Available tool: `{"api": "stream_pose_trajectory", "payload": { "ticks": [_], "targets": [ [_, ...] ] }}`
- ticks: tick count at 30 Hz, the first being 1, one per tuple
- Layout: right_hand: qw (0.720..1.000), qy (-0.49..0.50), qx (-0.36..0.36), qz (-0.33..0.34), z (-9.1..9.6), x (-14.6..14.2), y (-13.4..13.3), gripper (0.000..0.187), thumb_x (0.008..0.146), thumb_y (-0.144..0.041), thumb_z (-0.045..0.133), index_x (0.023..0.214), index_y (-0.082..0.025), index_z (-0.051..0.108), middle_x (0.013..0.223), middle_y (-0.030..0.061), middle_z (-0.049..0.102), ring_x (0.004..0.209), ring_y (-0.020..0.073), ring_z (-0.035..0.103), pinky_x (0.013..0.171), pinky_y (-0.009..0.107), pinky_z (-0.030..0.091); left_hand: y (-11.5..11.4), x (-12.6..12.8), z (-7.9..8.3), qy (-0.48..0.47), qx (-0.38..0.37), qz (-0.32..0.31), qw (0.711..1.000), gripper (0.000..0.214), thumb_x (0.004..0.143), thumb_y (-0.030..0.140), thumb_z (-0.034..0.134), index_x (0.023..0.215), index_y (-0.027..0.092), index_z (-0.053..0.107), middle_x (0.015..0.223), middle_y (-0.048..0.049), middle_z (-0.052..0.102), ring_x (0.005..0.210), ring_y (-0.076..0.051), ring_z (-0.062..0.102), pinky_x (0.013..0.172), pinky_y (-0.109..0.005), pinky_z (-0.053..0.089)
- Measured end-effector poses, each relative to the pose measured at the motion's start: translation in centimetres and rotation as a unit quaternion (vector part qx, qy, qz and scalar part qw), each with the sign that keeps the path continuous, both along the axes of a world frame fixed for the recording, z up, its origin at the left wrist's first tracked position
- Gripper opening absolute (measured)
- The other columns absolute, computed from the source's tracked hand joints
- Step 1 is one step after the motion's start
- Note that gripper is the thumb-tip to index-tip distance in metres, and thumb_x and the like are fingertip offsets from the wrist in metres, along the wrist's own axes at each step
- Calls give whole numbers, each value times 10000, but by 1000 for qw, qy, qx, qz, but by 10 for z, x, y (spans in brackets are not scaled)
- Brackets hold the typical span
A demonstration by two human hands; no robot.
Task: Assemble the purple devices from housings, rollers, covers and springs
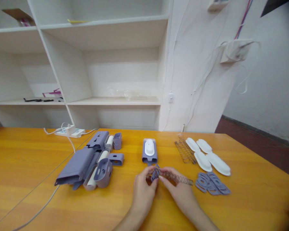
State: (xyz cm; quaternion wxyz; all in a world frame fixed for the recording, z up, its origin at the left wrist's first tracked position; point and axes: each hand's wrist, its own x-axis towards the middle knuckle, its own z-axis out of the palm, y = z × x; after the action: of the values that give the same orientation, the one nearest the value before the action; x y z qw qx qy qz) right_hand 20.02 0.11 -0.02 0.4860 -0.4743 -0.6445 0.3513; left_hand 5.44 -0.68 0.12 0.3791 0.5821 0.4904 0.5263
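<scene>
My left hand (143, 189) and my right hand (177, 189) meet over the orange table (26, 166), fingers pinched together. Between them they hold a small purple plastic piece (155, 173) and a long metal spring (180, 178) that sticks out to the right and rests on the table. Just beyond my hands lies a purple housing with a white oval button (149, 150).
A heap of purple cases and white rollers (91, 160) lies at left. More springs (185, 150), white oval caps (208, 155) and flat purple pieces (212, 183) lie at right. A white power strip (69, 131) and cables run along the left. White shelves stand behind.
</scene>
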Motion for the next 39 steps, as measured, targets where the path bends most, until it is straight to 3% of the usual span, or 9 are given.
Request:
{"api": "stream_pose_trajectory", "payload": {
  "ticks": [19, 31, 39],
  "targets": [
    [999, 41, 2, -7, 7, -2, -5, 248, 771, -345, 631, 958, -183, 634, 995, 99, 692, 939, 230, 645, 885, 389, 494, -2, 2, 5, -137, -20, -74, 988, 309, 755, 186, 617, 1059, 133, 604, 1073, -135, 670, 995, -227, 639, 921, -357, 480],
    [993, 110, -35, 10, 6, -1, -5, 337, 742, -377, 664, 999, -159, 648, 1017, 119, 695, 939, 250, 660, 886, 407, 513, -3, 4, 4, -127, -21, -61, 990, 301, 787, 232, 602, 1068, 126, 613, 1082, -135, 667, 1008, -231, 634, 918, -354, 485],
    [996, 89, -17, -3, 7, -2, -6, 308, 732, -379, 664, 957, -170, 666, 975, 111, 706, 903, 253, 669, 855, 404, 527, -3, 3, 4, -119, -19, -50, 992, 296, 782, 246, 605, 1057, 136, 625, 1055, -127, 679, 983, -226, 645, 893, -345, 498]
  ]
}}
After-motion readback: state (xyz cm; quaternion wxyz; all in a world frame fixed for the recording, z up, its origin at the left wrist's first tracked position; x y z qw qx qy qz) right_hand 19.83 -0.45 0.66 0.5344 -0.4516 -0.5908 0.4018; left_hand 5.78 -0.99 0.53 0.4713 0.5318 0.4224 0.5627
